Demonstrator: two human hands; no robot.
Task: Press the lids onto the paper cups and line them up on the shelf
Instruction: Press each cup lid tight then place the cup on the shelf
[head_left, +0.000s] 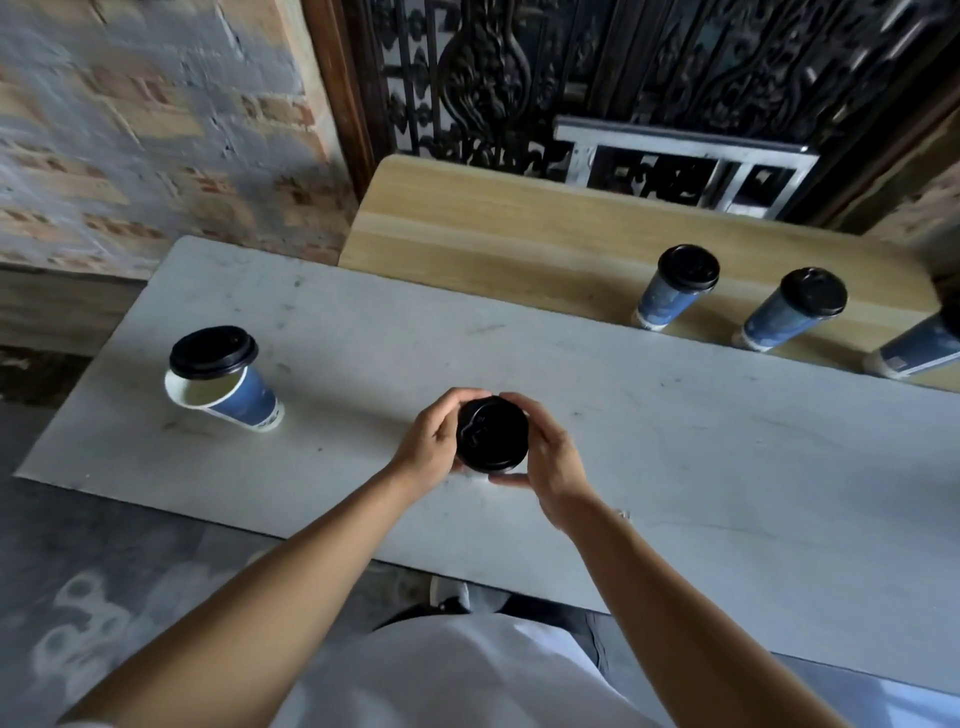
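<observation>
A black lid (492, 434) sits on top of a paper cup at the middle of the grey table (675, 426); the cup below it is hidden. My left hand (434, 441) and my right hand (550, 457) curl around the lid's rim from either side. Left on the table stands a blue paper cup (244, 402) with a black lid (213, 351) resting loosely askew on its rim. On the wooden shelf (493, 228) behind, three blue lidded cups stand in a row: one (675, 291), a second (789, 312), a third (919, 348) cut off by the frame edge.
A brick wall rises at the left. Behind the shelf is a dark ornate iron grille with a white metal frame (685, 166) leaning on it. The shelf's left half is bare wood. A shoe (449, 592) shows below the table's front edge.
</observation>
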